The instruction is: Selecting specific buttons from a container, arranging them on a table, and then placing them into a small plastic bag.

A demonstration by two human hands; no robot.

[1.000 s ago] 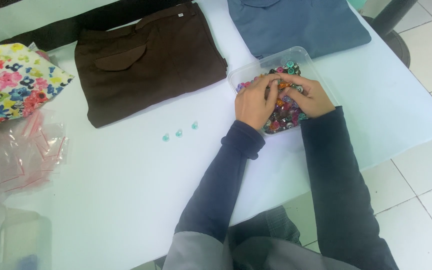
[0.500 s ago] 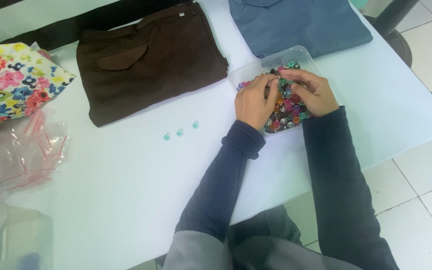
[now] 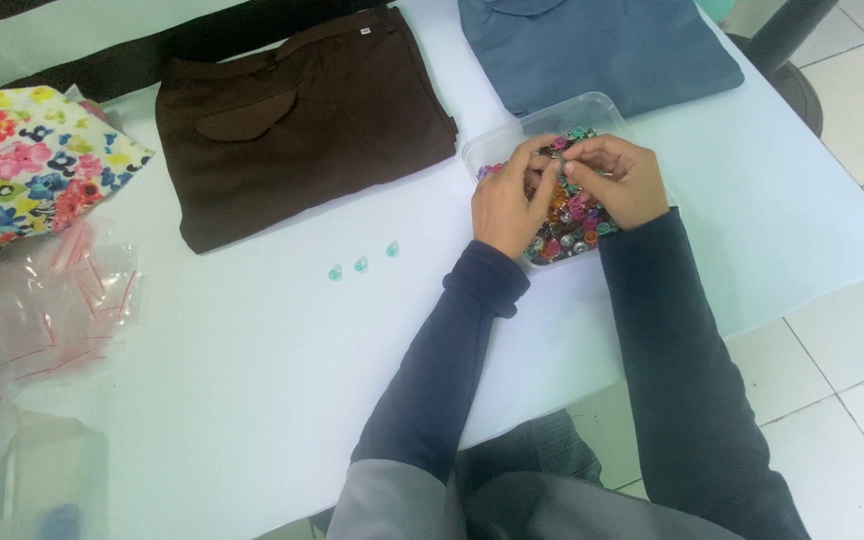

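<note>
A clear plastic tray (image 3: 592, 106) full of small multicoloured beads (image 3: 570, 228) sits on the white table (image 3: 252, 400). Both hands are inside it, fingertips close together over the beads. My left hand (image 3: 510, 205) rests on the tray's near-left side, fingers curled among the beads. My right hand (image 3: 624, 178) is opposite, fingers bent and pinched toward the left hand. Whether either hand pinches a bead is hidden by the fingers. Three small teal beads (image 3: 362, 265) lie in a row on the table, left of the tray.
Folded brown trousers (image 3: 302, 120) and a folded blue garment (image 3: 592, 45) lie at the back. A floral cloth (image 3: 22, 165) and a heap of small clear zip bags (image 3: 42, 300) are at the left. The table's edge runs along the right, above tiled floor (image 3: 852, 350).
Both hands stay in the tray. The fingers have shifted slightly among the beads, fingertips drawn closer together. The three teal beads have not moved.
</note>
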